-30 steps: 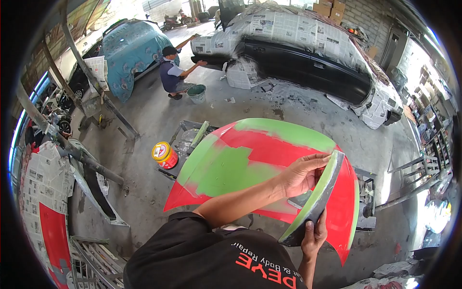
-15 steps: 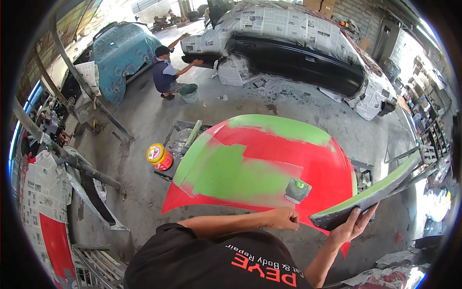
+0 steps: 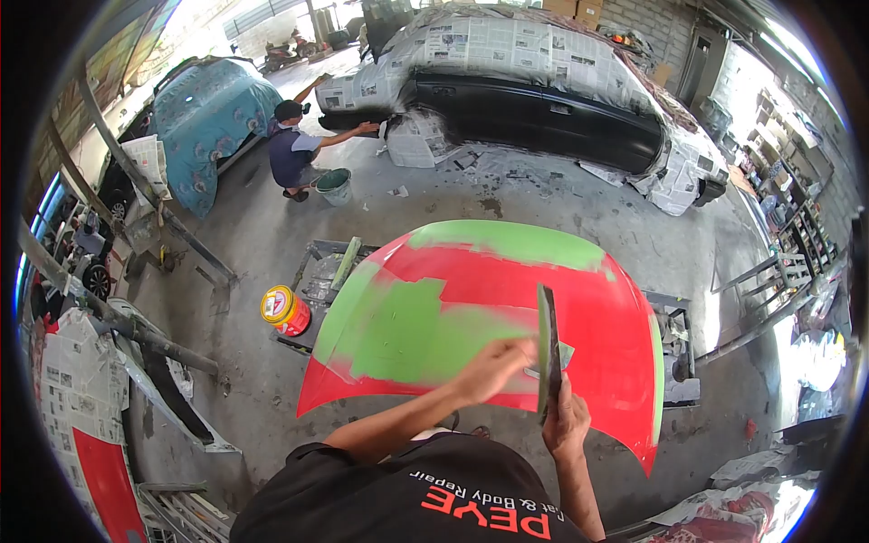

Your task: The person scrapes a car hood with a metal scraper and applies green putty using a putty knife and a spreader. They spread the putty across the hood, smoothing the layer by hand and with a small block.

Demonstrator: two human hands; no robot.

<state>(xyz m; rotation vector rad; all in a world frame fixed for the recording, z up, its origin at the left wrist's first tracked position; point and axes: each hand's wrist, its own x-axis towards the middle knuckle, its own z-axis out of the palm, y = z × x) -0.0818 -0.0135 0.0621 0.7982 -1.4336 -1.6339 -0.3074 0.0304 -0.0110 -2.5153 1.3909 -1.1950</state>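
**Strip held on edge above a painted hood**

From where I stand, the long strip (image 3: 549, 348), green on one side and dark on the other, is upright in the air over the near half of a car hood (image 3: 534, 276). The right hand (image 3: 566, 418) has its fingers closed around the strip's lower part. The left hand (image 3: 493, 369) is up close to the green side, its fingers blurred; I can't tell whether they touch the strip or how far they are spread.

Behind the strip, mostly hidden, a grey pad (image 3: 567, 354) lies on the hood, which is patched in red and green. The hood rests over a low metal stand (image 3: 315, 276), where a red and yellow can (image 3: 286, 310) sits at the left corner near a green bar (image 3: 346, 262).

Farther off, a co-worker (image 3: 291, 158) squats beside a bucket (image 3: 335, 188), arms stretched toward a black car (image 3: 543, 124) covered on top with newspaper (image 3: 507, 45). To the left, a flowered blue cloth (image 3: 213, 113) drapes another car.
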